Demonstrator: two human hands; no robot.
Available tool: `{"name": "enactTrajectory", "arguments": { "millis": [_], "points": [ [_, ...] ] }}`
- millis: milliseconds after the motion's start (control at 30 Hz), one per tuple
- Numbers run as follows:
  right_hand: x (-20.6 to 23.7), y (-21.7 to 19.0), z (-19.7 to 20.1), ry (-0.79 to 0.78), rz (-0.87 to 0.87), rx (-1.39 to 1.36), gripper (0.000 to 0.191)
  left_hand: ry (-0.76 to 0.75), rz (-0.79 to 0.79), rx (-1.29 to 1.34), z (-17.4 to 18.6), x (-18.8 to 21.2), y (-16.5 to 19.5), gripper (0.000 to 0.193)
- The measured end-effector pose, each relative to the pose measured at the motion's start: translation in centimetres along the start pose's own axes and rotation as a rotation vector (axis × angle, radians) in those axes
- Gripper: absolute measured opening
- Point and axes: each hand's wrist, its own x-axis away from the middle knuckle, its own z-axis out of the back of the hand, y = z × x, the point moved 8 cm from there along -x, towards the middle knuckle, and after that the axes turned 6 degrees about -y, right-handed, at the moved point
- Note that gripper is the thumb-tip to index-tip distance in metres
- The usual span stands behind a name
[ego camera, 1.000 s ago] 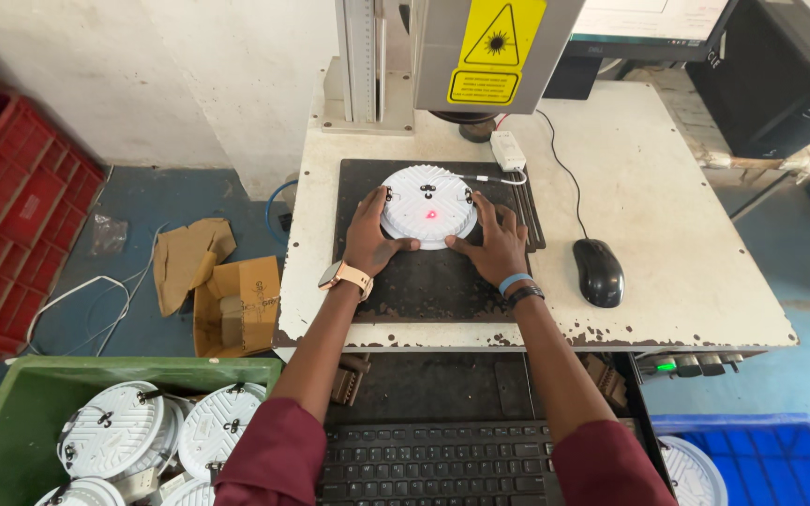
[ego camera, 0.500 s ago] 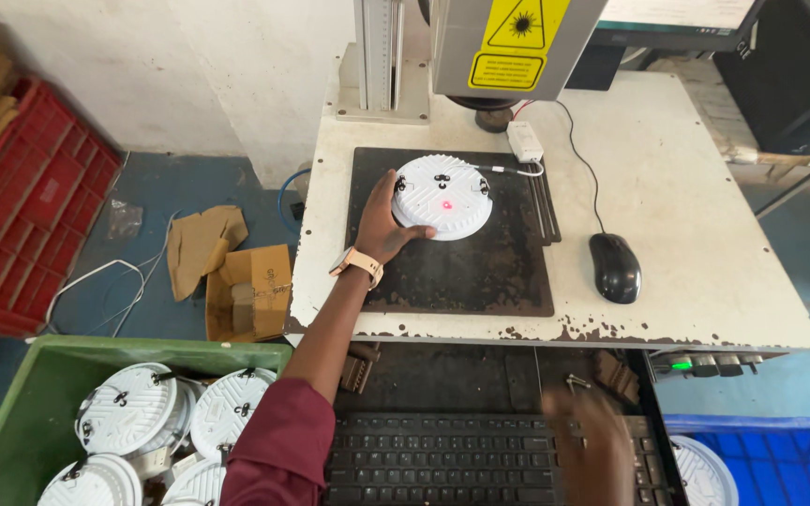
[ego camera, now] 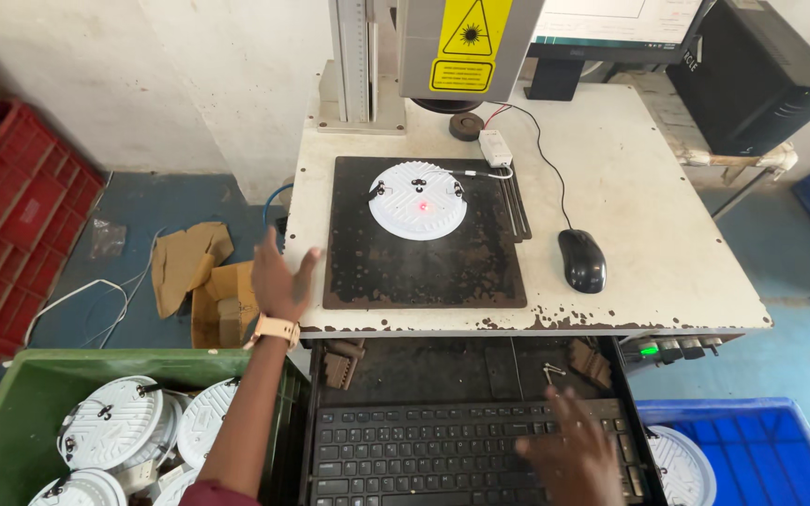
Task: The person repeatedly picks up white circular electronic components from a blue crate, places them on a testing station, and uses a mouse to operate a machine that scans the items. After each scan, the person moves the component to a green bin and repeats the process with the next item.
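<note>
A round white plastic lamp housing [ego camera: 418, 200] lies alone on the black plate [ego camera: 424, 272] near the bench's back edge, a black mouse [ego camera: 582, 260] beside it. The left hand [ego camera: 278, 279] has let go, open and empty at the front-left edge; the right hand [ego camera: 569, 454], fingers spread, now rests on the black keyboard [ego camera: 424, 454].

A workshop: laser marking machine [ego camera: 466, 47], worn worktable [ego camera: 649, 187], parts crates [ego camera: 11, 412].

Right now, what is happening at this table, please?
A person works at a white table under a laser marking head. A white round disc lies alone on the dark plate, with a red dot of light at its middle. The left hand hangs open beside the table edge, holding nothing. The right hand rests on the black keyboard in the drawer below.
</note>
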Motion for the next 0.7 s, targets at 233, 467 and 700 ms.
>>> {"name": "enactTrajectory", "arguments": {
  "millis": [233, 467, 700],
  "points": [
    [-17.9, 10.6, 1.0, 0.232, -0.252, -0.095, 0.048, -0.263, 0.287, 0.152, -2.6, 0.5, -3.7, 0.096],
    [-23.1, 12.8, -3.8, 0.037, -0.327, -0.050, 0.045, -0.198, 0.186, 0.194, -2.1, 0.3, -3.9, 0.093],
    [-22.5, 12.6, -3.8, 0.045, -0.322, -0.046, 0.044, -0.243, 0.232, 0.119, -2.1, 0.6, -3.6, 0.091]
  ]
}}
